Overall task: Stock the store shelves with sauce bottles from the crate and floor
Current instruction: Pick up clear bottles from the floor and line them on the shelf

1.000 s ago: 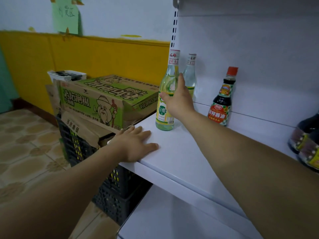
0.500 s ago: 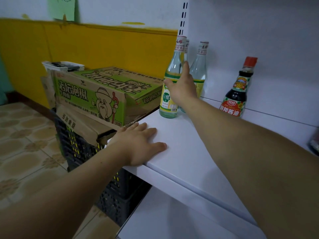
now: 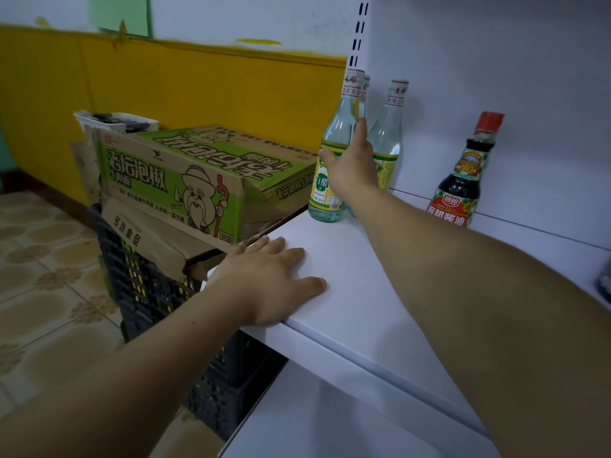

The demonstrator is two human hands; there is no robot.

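Toward 1 o'clock on the white shelf, close to its back panel, the right hand is clamped on the front white vinegar bottle. The thumb lies across the top of its green-and-yellow label, and one straight finger runs up behind its shoulder. That bottle stands upright near the shelf's left edge.

Two more vinegar bottles stand just behind it. The rear bottle shows only its cap, at 1 o'clock of the front one. The right-hand bottle stands at its 3 o'clock, partly hidden by the hand. A red-capped soy sauce bottle stands apart from them, further toward 3 o'clock.

At 7 o'clock of the held bottle, the left hand lies flat on the shelf's front left corner, fingers straight and spread, holding nothing.

At 9 o'clock of the shelf, a green cardboard noodle box sits on a brown carton. Both are stacked on a black plastic crate that stands on the tiled floor. What the crate holds cannot be seen. A lower shelf shows at 6 o'clock.
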